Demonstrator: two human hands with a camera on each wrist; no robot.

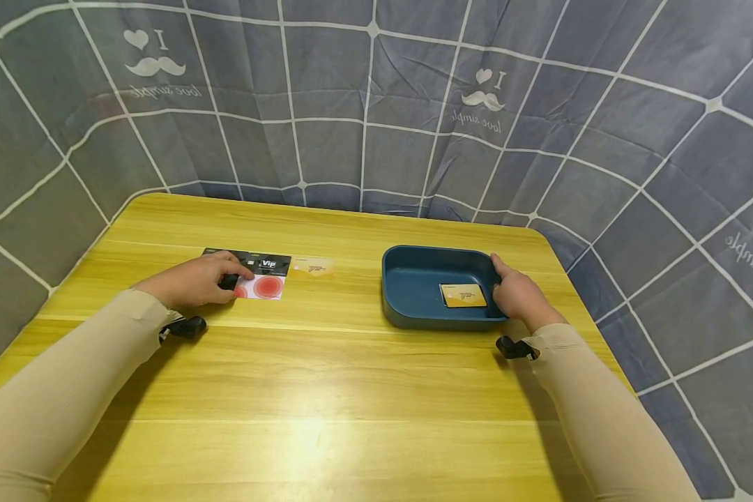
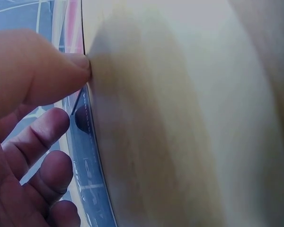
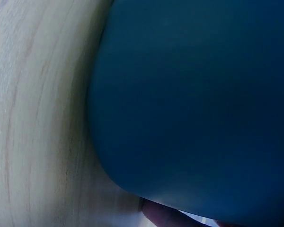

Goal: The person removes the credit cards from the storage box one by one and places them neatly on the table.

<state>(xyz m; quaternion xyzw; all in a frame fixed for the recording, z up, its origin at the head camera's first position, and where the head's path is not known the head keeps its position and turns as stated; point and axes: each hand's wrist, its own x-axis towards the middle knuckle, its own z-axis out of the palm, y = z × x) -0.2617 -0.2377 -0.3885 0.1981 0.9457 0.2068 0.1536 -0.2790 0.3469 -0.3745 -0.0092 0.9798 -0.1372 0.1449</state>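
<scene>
My left hand (image 1: pixel 203 279) is over a group of flat cards on the table's left side, thumb at their near edge and forefinger extending over them. A black "Vip" card (image 1: pixel 270 263) and a white card with red circles (image 1: pixel 268 286) show beside the fingers; other dark card surface is partly hidden under the hand. In the left wrist view the thumb (image 2: pixel 71 71) touches the card edge, other fingers loosely bent. My right hand (image 1: pixel 521 293) grips the right end of a dark blue rectangular box (image 1: pixel 408 321), thumb at the rim. A gold card (image 1: pixel 464 295) lies inside.
A pale yellow card (image 1: pixel 314 266) lies right of the "Vip" card, blending into the wood-grain table (image 1: pixel 326 390). A grey checked curtain (image 1: pixel 332 90) hangs behind and along the sides of the table.
</scene>
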